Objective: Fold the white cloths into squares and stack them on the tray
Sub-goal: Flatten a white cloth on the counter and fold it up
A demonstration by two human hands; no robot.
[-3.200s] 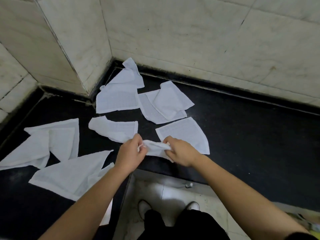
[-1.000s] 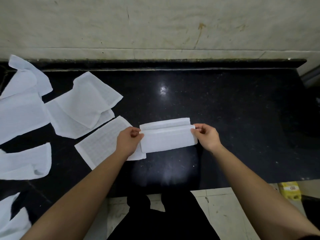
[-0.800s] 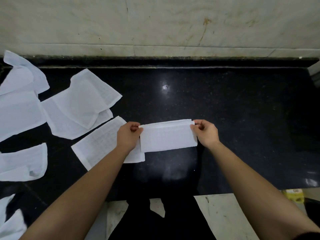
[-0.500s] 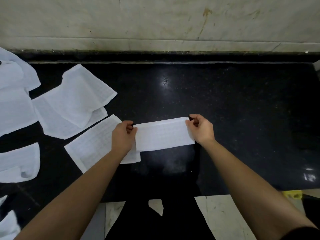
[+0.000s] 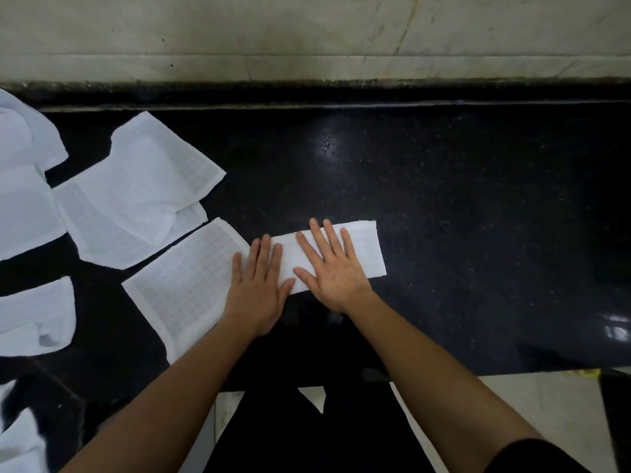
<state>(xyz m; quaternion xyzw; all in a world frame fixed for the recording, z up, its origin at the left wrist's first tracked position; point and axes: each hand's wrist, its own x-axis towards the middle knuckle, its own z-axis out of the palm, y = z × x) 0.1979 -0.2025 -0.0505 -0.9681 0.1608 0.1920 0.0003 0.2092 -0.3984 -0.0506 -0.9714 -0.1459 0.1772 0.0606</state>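
Note:
A white cloth folded into a narrow strip [image 5: 365,249] lies flat on the black stone counter [image 5: 478,216]. My right hand [image 5: 333,268] presses palm-down on its middle, fingers spread. My left hand [image 5: 257,285] lies flat on the strip's left end, partly over a flat checked white cloth [image 5: 187,288]. Neither hand grips anything. No tray is in view.
Several loose white cloths lie at the left: a crumpled pair [image 5: 136,196], one at the far left [image 5: 24,199], one lower [image 5: 34,315], one at the bottom corner [image 5: 20,445]. A marble wall [image 5: 307,32] backs the counter. The counter's front edge runs just behind my wrists.
Both hands let go of the strip's ends, which they had pinched in the air. The strip now lies on the counter, and both palms are flat on it.

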